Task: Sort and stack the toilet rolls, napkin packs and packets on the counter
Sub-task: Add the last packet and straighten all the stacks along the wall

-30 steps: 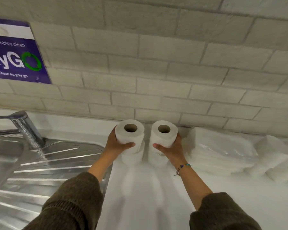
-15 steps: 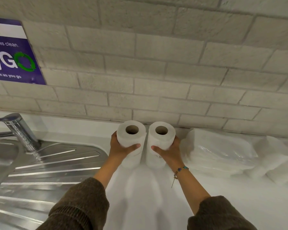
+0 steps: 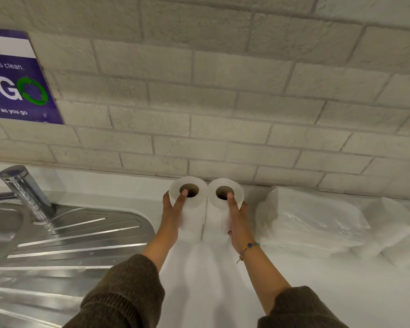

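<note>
Two stacks of white toilet rolls stand side by side, touching, against the brick wall at the back of the white counter (image 3: 223,280). My left hand (image 3: 173,216) grips the left stack (image 3: 194,209), its forefinger tip at the rim of the top roll's core. My right hand (image 3: 237,221) holds the right stack (image 3: 217,214) the same way, forefinger at the core hole. To the right lie napkin packs (image 3: 313,221) in clear plastic, with more white packets (image 3: 393,237) beyond them.
A steel sink drainer (image 3: 64,252) with a tap (image 3: 26,192) lies to the left, its edge close to the left stack. A purple sign (image 3: 14,86) hangs on the brick wall (image 3: 223,102).
Both stacks were pushed back towards the wall and closed together until they touch. My forefingers moved up onto the top rolls' cores.
</note>
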